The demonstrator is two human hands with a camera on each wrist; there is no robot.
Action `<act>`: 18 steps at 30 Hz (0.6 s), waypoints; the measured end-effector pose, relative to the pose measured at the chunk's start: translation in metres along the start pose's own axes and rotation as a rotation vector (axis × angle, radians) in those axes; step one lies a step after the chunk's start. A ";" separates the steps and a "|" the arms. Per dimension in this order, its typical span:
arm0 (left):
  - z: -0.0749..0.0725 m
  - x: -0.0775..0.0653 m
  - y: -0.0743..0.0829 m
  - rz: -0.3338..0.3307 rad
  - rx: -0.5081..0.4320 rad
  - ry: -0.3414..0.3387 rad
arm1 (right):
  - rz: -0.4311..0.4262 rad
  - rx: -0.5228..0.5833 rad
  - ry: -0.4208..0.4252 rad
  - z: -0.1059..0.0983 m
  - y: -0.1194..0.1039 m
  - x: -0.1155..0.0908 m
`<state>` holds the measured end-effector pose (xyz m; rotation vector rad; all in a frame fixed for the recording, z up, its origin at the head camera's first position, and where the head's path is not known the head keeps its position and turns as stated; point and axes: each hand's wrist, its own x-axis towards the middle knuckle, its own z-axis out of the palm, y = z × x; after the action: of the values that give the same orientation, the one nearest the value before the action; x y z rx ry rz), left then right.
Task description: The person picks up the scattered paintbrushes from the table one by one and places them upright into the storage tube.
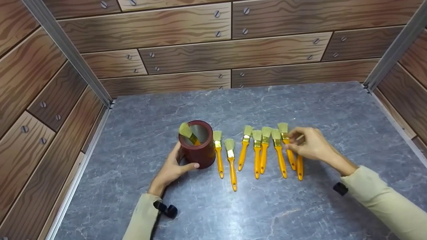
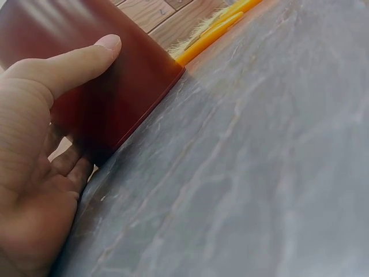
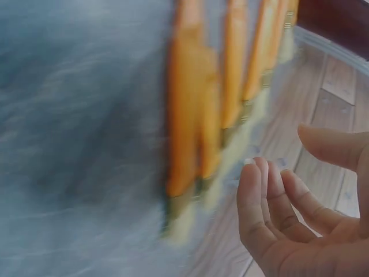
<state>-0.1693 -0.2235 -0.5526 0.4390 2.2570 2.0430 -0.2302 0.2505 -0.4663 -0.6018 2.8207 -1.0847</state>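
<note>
In the head view my left hand (image 1: 171, 168) grips a dark red cylindrical cup (image 1: 200, 158), its thumb across the near side. One paintbrush (image 1: 187, 132) leans inside the cup, bristles up. To the right, several paintbrushes with orange handles lie in a row, bristles toward the back. My right hand (image 1: 310, 144) hovers over the row's right end, thumb and fingers apart and nothing between them. It hides the upper part of the rightmost paintbrush (image 1: 300, 169); a neighbouring paintbrush (image 1: 289, 151) lies just left of its fingertips. The right wrist view shows the brushes (image 3: 184, 127) blurred.
Beneath everything is a grey marbled tabletop (image 1: 206, 213). Wood-patterned panels (image 1: 186, 33) stand at the back and on both sides, with metal posts (image 1: 71, 53) at the corners. Two paintbrushes, one (image 1: 219, 156) almost against the cup, lie left of the others.
</note>
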 end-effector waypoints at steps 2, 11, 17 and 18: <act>-0.001 0.001 0.000 0.003 0.002 -0.007 | 0.012 -0.010 -0.009 0.001 0.008 -0.003; 0.000 0.002 0.002 0.014 0.003 -0.002 | 0.055 -0.045 -0.051 0.001 0.024 -0.018; 0.000 0.001 -0.001 0.018 -0.005 -0.004 | 0.068 -0.025 -0.050 0.001 0.032 -0.022; 0.000 0.002 -0.001 0.018 -0.005 -0.005 | 0.074 -0.029 -0.046 0.001 0.033 -0.023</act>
<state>-0.1712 -0.2236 -0.5532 0.4653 2.2533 2.0532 -0.2200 0.2805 -0.4907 -0.5133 2.7995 -1.0066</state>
